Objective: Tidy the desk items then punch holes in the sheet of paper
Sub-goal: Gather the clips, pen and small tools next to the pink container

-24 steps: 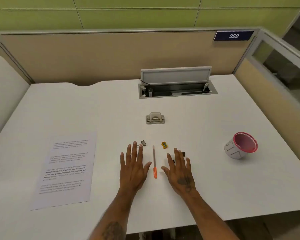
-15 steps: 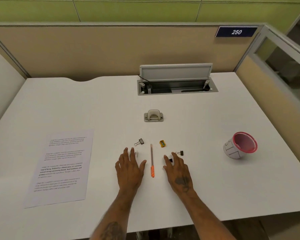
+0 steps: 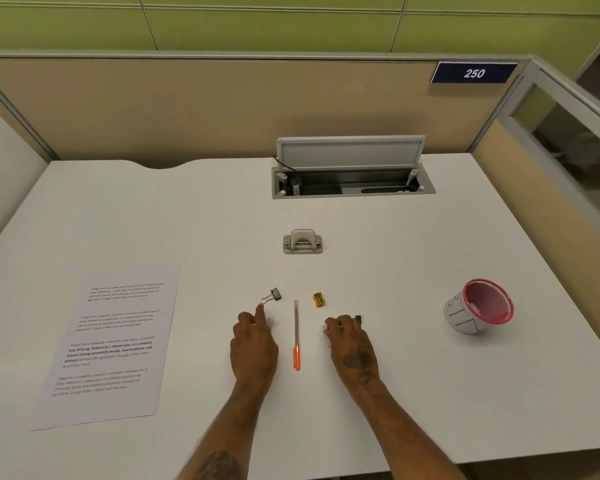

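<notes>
Two small binder clips matter now. One binder clip (image 3: pixel 273 294) lies at 12 o'clock from the left hand (image 3: pixel 254 344), whose fingers are loose and hold nothing. The right hand (image 3: pixel 352 348) curls over another clip (image 3: pixel 358 319); I cannot tell if it grips. Clips are light, hard and slippery; pinch the wire loops.

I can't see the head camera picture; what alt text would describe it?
A person's left hand and right hand rest on a white desk either side of an orange pen, near a binder clip and a yellow sharpener. A printed sheet lies left, a hole punch behind, a tipped pink cup right.
</notes>
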